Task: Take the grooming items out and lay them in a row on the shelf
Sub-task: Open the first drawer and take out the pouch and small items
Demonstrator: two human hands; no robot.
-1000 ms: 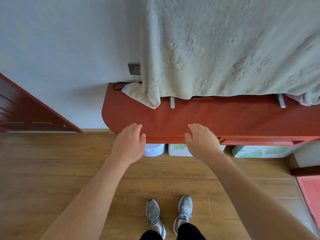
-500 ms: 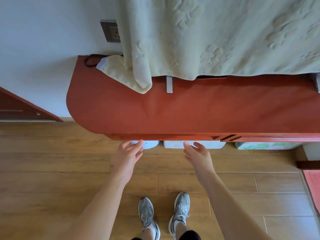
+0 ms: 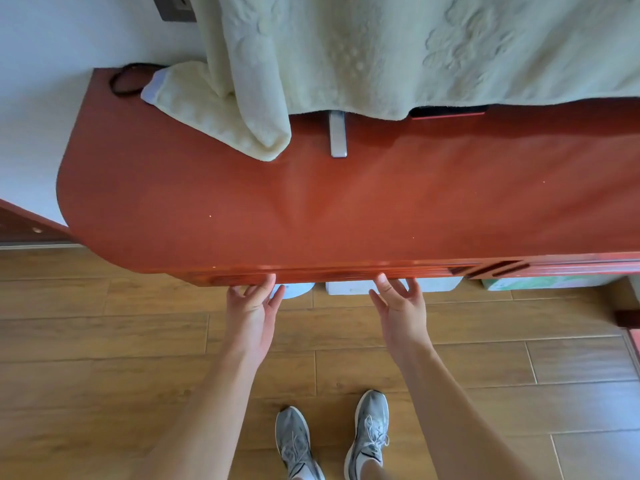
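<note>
- Grooming items: nowhere in view; probably stowed behind the front lip, perhaps in a drawer, though impossible to confirm.
- Left hand point(image 3: 251, 313) and right hand point(image 3: 401, 313): both empty, fingers spread and loose, tips up against the front edge of the shelf point(image 3: 346, 209), set apart from each other.
- Risk: no handle visible along that lip, hence a likely slip off the smooth lacquer.
- Risk: with an uneven two-handed pull, a skewed and jammed drawer.
- Risk: little room for a row, with a towel point(image 3: 381, 53) corner pooled on the back left, a black cord point(image 3: 124, 81) in the corner and a metal bracket point(image 3: 338, 136) jutting forward.
- Shelf: red-brown, glossy, hard, rounded at the left end.
- Towel: pale, thick, soft, embossed with flowers.
- Below: a white rounded tub point(image 3: 298, 289) and a pale box point(image 3: 349, 287) on the plank floor point(image 3: 104, 341), mostly hidden.
</note>
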